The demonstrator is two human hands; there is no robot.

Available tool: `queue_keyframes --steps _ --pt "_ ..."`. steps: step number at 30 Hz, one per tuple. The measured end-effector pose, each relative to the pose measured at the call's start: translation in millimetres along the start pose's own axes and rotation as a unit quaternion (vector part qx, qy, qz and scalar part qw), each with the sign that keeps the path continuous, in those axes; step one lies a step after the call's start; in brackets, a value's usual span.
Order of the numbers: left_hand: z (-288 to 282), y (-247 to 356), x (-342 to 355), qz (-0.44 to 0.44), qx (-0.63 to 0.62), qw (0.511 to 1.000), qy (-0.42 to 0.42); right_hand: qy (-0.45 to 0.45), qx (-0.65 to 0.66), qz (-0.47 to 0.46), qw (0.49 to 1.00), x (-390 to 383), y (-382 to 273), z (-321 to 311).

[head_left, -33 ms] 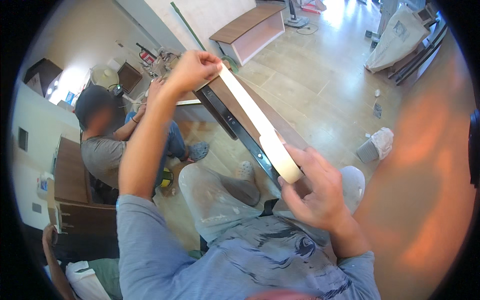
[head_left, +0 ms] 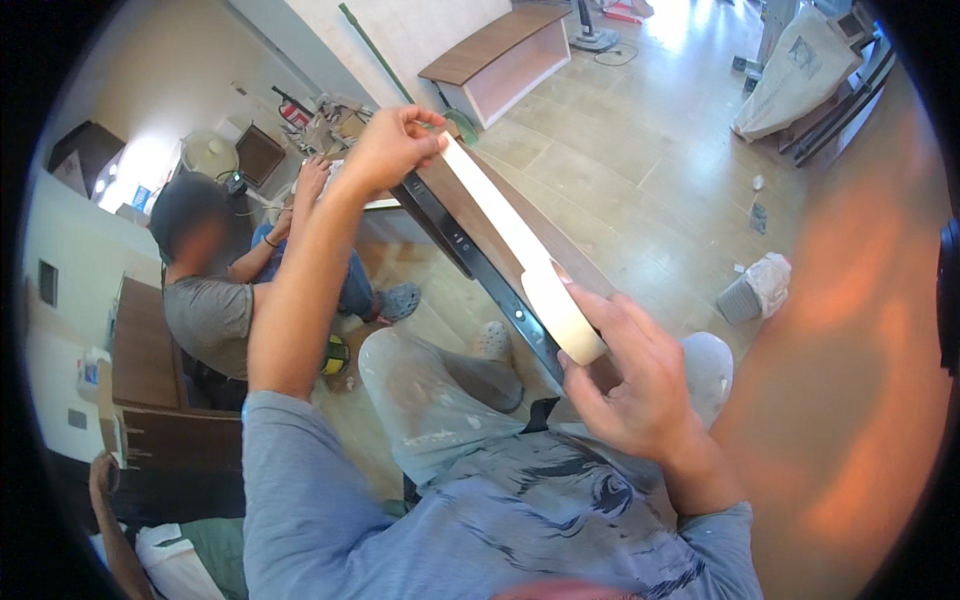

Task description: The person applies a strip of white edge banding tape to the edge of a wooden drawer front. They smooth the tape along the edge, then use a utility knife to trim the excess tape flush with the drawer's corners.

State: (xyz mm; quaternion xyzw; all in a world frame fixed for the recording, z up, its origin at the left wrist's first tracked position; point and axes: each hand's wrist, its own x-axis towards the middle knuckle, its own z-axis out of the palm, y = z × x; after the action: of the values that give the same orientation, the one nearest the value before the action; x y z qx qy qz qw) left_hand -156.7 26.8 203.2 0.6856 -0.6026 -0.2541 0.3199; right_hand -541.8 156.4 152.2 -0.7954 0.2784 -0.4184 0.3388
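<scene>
A roll of pale masking tape [head_left: 565, 325] sits in my right hand [head_left: 640, 375], thumb on one side and fingers on the other. From it a strip of tape [head_left: 490, 195] runs taut, up and to the left, to my left hand [head_left: 395, 145], which pinches its free end. Under the strip lies a brown wooden board [head_left: 563, 235], with a black metal drawer slide [head_left: 480, 265] along its left side. The board's near end reaches my lap and is partly hidden by the right hand and roll.
A co-worker [head_left: 210, 300] sits at the left, hands at a cluttered surface. A fire extinguisher [head_left: 292, 108] stands beyond. A brown-topped cabinet [head_left: 495, 45] is at the wall. A grey bin [head_left: 738, 300] with a white bag stands right, below a white sack [head_left: 795, 85]. Another person's arm [head_left: 115, 520] shows lower left.
My left hand has shifted very slightly down and to the right with the tape end. The right hand and roll look almost the same.
</scene>
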Motion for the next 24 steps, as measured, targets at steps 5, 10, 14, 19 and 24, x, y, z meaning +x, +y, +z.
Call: queue_keyframes --steps 5,10,14,19,24 --pt "33.1 -33.9 14.7 -0.011 0.106 0.991 0.086 -0.052 0.017 0.02 0.998 20.6 19.5 -7.6" --pt "41.0 -34.2 26.2 0.018 0.228 0.964 0.138 -0.034 0.026 -0.064 0.997 38.7 37.9 1.6" --pt "51.9 -34.0 24.6 0.007 0.24 0.949 0.202 -0.005 0.077 -0.07 0.995 37.6 39.8 7.9" --pt "62.9 -31.2 24.3 0.017 0.254 0.94 0.228 0.022 0.085 -0.069 0.994 39.0 48.0 4.2" --pt "66.2 -32.2 29.3 0.003 0.279 0.927 0.25 0.019 0.098 -0.07 0.993 38.7 49.6 0.2"
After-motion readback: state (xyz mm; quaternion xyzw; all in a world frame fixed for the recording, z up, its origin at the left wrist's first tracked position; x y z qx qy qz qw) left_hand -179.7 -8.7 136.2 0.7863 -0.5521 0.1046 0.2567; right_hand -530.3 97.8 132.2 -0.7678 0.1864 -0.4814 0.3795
